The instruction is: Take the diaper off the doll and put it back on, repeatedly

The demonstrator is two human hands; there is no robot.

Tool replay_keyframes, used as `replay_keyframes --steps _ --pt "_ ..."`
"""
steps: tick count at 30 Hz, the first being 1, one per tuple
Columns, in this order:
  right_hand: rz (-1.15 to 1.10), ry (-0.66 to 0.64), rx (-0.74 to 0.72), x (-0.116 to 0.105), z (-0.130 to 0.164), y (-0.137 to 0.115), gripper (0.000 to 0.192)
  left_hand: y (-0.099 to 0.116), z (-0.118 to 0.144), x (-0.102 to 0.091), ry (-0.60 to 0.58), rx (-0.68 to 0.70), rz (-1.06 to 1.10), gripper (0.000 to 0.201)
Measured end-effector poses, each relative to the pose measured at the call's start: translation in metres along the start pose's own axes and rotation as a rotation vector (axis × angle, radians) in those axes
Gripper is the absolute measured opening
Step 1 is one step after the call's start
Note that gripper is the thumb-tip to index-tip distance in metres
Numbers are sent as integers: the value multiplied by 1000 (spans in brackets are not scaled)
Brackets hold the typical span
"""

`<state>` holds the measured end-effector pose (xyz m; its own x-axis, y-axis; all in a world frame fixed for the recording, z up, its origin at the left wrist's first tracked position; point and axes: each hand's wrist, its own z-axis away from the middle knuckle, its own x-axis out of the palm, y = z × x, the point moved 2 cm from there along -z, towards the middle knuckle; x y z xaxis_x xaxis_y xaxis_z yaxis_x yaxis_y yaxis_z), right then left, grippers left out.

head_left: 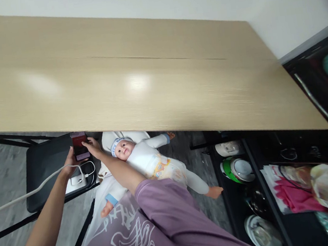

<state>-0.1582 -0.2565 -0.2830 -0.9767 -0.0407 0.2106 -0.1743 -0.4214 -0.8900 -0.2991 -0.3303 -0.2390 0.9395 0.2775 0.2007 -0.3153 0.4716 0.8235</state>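
Below the table's front edge, at the left, my left hand [70, 163] is wrapped round the lower side of a smartphone [80, 146] with a dark reddish screen. My right hand [94, 146] comes in from the right, its thumb or a finger on the phone's screen; its other fingers are partly hidden behind. A white cable [89, 167] loops just below the phone. To the right of my right forearm a baby doll [144, 157] lies on its back, in a white top, a printed diaper and a blue-and-white headband, partly covered by my arm.
A wide wooden table [148, 89] spans the view above my hands. Under the phone stands a black folding chair [42, 166] with a white power strip [75, 183] on it. At the right, a black shelf [268, 190] holds cans, lids and plastic bags.
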Motion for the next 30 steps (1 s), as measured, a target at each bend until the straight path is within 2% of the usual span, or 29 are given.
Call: replay_keyframes --steps 14,19,21,26,30 --pt "4 -28 13 2 1 2 52 4 7 7 60 -37 69 65" --pt "0 -36 8 4 0 2 55 5 10 10 34 -48 56 58" --pt "7 -33 9 3 0 1 52 5 10 11 22 -48 51 58" --pt "32 -5 3 -1 1 -4 31 5 10 8 10 -28 4 60" --pt "57 23 -13 -4 2 -9 26 5 11 5 -13 -24 -56 63"
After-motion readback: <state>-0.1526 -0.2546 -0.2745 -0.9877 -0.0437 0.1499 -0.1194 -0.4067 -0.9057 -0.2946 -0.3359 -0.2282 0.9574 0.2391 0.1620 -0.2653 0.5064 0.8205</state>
